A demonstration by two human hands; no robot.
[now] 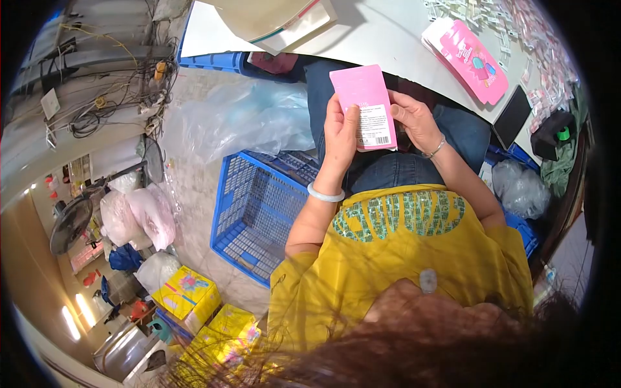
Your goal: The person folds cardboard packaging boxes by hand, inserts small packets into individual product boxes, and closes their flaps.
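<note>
A pink packaging card (369,84) with a white printed label and barcode is held upright over my lap. My left hand (343,126), below which a pale bangle circles the wrist, is closed on the card's left edge, its thumb on the face. My right hand (417,119) grips the right edge with the thumb in front; its other fingers are partly hidden. On the white table, to the right, lies a stack of pink cards (472,61) printed with coloured shapes.
The white table (394,45) carries many small pieces (511,29) at far right, plus a dark phone-like slab (512,116). A blue plastic crate (223,207) stands on the floor at left, near clear plastic bags (239,116) and yellow boxes (187,294).
</note>
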